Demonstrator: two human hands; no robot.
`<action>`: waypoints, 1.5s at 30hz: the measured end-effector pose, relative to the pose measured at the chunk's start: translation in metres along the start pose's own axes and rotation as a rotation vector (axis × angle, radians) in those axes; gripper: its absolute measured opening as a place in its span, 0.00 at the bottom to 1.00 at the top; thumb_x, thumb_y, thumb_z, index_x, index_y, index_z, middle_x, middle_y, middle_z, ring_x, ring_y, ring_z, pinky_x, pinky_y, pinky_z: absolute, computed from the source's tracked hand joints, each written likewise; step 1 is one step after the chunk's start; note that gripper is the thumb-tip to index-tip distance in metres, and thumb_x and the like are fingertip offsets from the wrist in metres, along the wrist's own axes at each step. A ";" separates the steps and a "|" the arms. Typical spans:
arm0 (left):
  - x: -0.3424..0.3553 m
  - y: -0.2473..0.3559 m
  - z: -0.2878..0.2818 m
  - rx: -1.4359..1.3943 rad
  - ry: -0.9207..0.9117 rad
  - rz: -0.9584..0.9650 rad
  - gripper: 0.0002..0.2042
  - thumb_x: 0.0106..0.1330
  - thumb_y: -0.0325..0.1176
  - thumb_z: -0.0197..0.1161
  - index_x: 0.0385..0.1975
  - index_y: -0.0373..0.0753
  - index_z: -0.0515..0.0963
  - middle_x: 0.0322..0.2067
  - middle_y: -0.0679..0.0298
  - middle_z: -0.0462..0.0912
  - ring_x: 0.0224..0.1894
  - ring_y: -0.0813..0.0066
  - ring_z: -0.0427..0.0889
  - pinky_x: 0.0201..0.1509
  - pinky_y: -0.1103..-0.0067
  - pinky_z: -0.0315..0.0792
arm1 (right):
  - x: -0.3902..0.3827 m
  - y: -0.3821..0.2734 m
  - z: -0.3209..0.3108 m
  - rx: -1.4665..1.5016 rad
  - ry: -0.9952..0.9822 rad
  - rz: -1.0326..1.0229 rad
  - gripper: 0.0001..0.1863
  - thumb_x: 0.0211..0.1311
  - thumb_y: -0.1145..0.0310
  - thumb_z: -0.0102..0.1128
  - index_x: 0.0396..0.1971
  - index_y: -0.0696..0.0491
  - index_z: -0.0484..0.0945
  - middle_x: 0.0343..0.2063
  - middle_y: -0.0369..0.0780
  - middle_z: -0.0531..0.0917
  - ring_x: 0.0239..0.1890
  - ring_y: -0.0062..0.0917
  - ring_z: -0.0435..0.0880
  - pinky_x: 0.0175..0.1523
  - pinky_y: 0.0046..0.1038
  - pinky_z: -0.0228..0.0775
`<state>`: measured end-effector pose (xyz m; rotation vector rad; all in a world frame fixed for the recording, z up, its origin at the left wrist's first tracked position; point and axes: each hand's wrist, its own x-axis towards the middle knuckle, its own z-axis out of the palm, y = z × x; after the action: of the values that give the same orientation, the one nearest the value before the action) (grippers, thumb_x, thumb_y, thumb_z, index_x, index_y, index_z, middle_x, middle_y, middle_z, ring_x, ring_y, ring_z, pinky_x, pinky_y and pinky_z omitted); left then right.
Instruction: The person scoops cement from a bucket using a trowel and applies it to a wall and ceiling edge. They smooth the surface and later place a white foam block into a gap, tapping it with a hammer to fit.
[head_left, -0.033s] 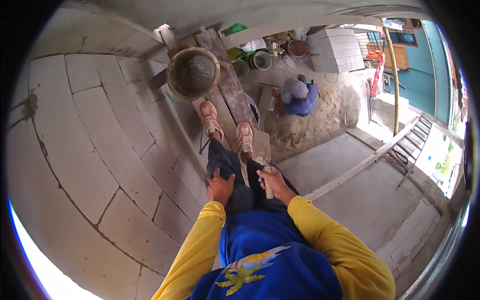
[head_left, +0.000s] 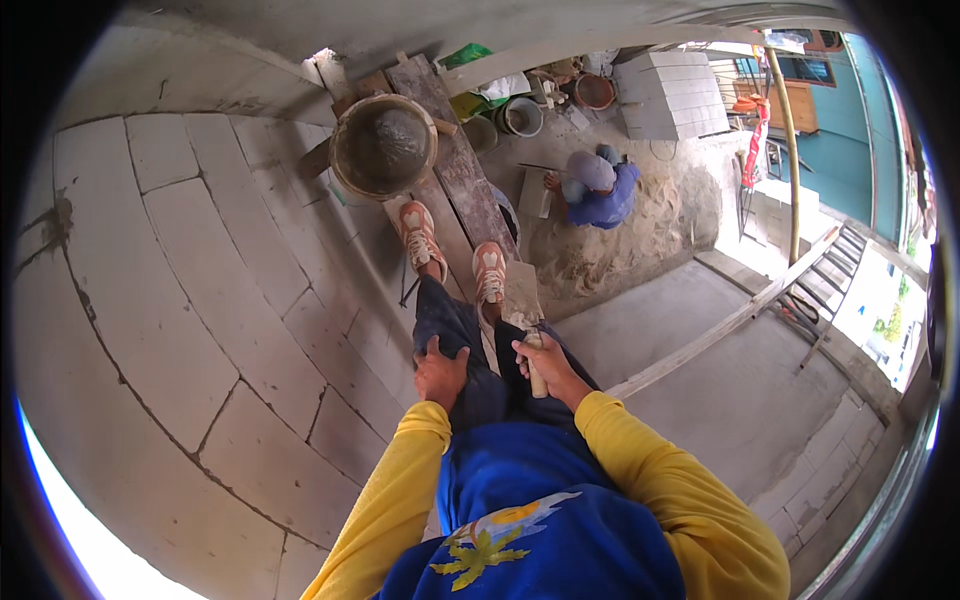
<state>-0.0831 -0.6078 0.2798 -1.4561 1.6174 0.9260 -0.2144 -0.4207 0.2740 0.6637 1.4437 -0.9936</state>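
Here, trowel (head_left: 522, 295) near plank edge (head_left: 466, 168).

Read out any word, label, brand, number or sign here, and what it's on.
No text can be read.
Shirt: leaf picture, no words showing.
Trowel in the right hand, bucket: no lettering visible.
Red-and-white strip: too small to tell.

2 yellow sleeves (head_left: 680, 490), blue leaf-print shirt (head_left: 600, 540), dark trousers (head_left: 447, 322), 2 pink-and-white shoes (head_left: 418, 235).
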 end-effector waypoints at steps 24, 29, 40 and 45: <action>0.055 -0.015 -0.009 0.131 0.012 0.119 0.40 0.64 0.64 0.65 0.71 0.45 0.70 0.63 0.38 0.75 0.65 0.36 0.77 0.70 0.56 0.72 | 0.039 0.022 0.018 0.187 0.101 0.015 0.15 0.66 0.65 0.75 0.40 0.47 0.73 0.25 0.35 0.81 0.22 0.22 0.81 0.24 0.25 0.74; 0.026 0.000 -0.044 0.051 -0.063 0.035 0.40 0.65 0.59 0.66 0.74 0.46 0.67 0.64 0.34 0.73 0.63 0.34 0.80 0.68 0.52 0.74 | 0.046 0.035 -0.005 -0.056 0.023 0.173 0.21 0.70 0.54 0.70 0.55 0.47 0.77 0.20 0.32 0.78 0.20 0.21 0.77 0.23 0.25 0.72; 0.020 -0.015 -0.025 -0.019 -0.065 0.037 0.41 0.66 0.60 0.65 0.75 0.44 0.64 0.65 0.30 0.71 0.62 0.32 0.80 0.68 0.53 0.73 | 0.061 0.042 0.002 -0.036 -0.010 -0.006 0.07 0.72 0.61 0.68 0.40 0.45 0.78 0.22 0.31 0.76 0.21 0.18 0.75 0.24 0.22 0.67; 0.028 -0.013 -0.011 -0.035 0.009 0.067 0.41 0.63 0.61 0.68 0.72 0.44 0.68 0.65 0.30 0.71 0.60 0.32 0.81 0.66 0.54 0.75 | 0.048 0.032 -0.007 0.069 0.029 -0.024 0.10 0.69 0.66 0.71 0.38 0.48 0.75 0.22 0.35 0.80 0.19 0.22 0.80 0.22 0.23 0.73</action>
<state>-0.0730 -0.6316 0.2595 -1.4391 1.6732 0.9913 -0.1969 -0.4069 0.2208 0.7150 1.4504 -1.0602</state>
